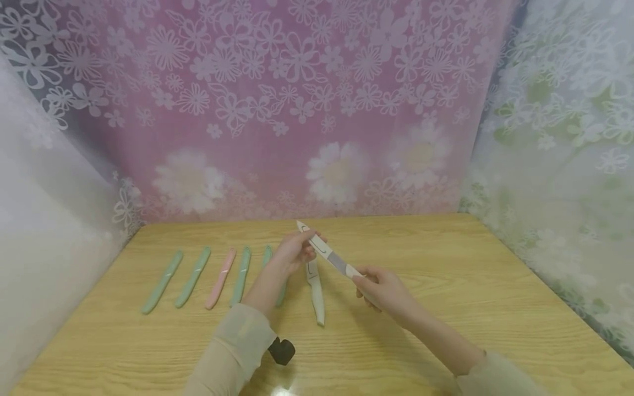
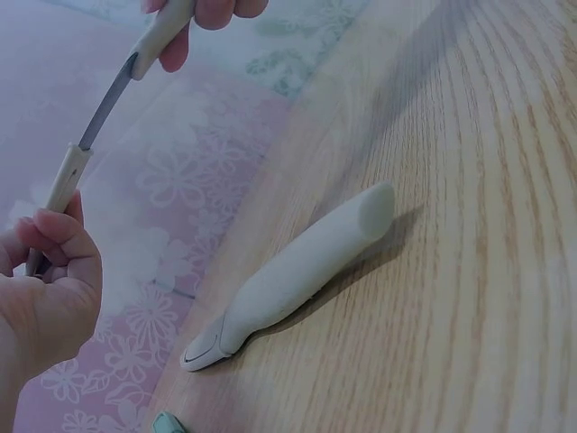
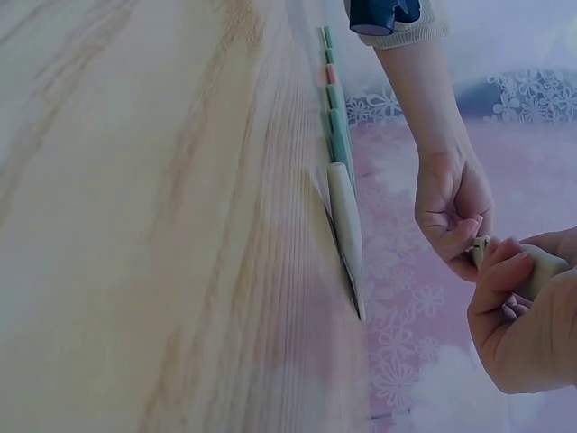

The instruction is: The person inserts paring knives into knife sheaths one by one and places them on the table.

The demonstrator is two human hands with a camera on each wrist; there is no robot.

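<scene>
Above the table, a white-handled knife (image 1: 337, 263) is held between both hands, slanting down to the right. My left hand (image 1: 292, 252) pinches its white sheath (image 2: 65, 180), marked with a dark line. My right hand (image 1: 385, 290) grips the handle (image 2: 164, 34). A length of grey blade (image 2: 106, 106) shows between sheath and handle. Below the hands, a second white knife (image 1: 317, 301) lies sheathed on the table, apart from both hands. To its left is a row of slim green sticks (image 1: 162, 282) and one pink stick (image 1: 220, 279); my left forearm partly hides some.
The wooden table (image 1: 426, 341) runs back to a pink floral curtain (image 1: 238, 71). Pale curtains (image 1: 559, 165) hang at the sides. A black wrist device (image 1: 282, 351) shows at my left sleeve.
</scene>
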